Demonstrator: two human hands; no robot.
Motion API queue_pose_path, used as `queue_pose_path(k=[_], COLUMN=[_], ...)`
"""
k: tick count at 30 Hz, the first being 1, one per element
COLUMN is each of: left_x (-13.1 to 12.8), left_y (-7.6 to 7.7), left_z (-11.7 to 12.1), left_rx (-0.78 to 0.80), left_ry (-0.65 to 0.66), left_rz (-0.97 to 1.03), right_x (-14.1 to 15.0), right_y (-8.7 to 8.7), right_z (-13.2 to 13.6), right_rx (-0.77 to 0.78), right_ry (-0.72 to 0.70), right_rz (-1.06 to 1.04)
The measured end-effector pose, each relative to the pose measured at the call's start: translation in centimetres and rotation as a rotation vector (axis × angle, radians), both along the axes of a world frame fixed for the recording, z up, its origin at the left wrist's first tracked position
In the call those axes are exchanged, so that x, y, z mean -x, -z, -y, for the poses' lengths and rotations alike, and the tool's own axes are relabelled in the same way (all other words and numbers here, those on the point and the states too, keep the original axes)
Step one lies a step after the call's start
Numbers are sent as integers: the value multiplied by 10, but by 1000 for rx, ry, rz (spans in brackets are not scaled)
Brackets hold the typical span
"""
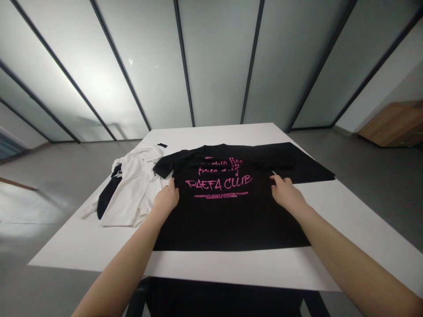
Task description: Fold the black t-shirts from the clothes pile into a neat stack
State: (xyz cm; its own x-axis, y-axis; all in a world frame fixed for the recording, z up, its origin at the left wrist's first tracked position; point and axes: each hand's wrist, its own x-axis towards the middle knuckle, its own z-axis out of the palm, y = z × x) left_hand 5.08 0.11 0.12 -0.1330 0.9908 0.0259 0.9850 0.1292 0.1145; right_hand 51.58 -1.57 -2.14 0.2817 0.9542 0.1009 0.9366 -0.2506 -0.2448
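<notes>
A black T-shirt (228, 224) with pink lettering, including "PAEFA CLUB", lies spread on a white table, its hem towards me. Creases run across the upper print and hide part of the letters. On the left side of the shirt, just below the sleeve, my left hand (168, 194) is closed on the fabric edge. My right hand (287, 191) pinches the opposite side at about the same height. Both sleeves lie out to the sides beyond my hands.
To the left lies a loose pile of white clothing (132, 189) with a dark piece (110, 196) showing under it. Black fabric (312, 169) extends right of the shirt. The white table (357, 220) stands before frosted glass panels (218, 61); a wooden cabinet (393, 123) is at far right.
</notes>
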Motion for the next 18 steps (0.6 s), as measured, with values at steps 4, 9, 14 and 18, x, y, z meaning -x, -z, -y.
queue_pose_path(k=[4,9,14,18], left_x=[10,23,38,56], left_y=[-7,-19,-28,-41], left_z=[-17,-29,-13,3], left_rx=[-59,69,291,336], left_ry=[32,-31,43,132], left_rz=[211,815,1106,1127], right_x=[-19,-25,-25,-32], right_y=[-5,-23,-37,-48], right_z=[-15,-17,5,22], right_rx=[-12,20,145,276], right_ry=[-20,89,2,-93], right_rz=[-285,-874,-1183,-1155])
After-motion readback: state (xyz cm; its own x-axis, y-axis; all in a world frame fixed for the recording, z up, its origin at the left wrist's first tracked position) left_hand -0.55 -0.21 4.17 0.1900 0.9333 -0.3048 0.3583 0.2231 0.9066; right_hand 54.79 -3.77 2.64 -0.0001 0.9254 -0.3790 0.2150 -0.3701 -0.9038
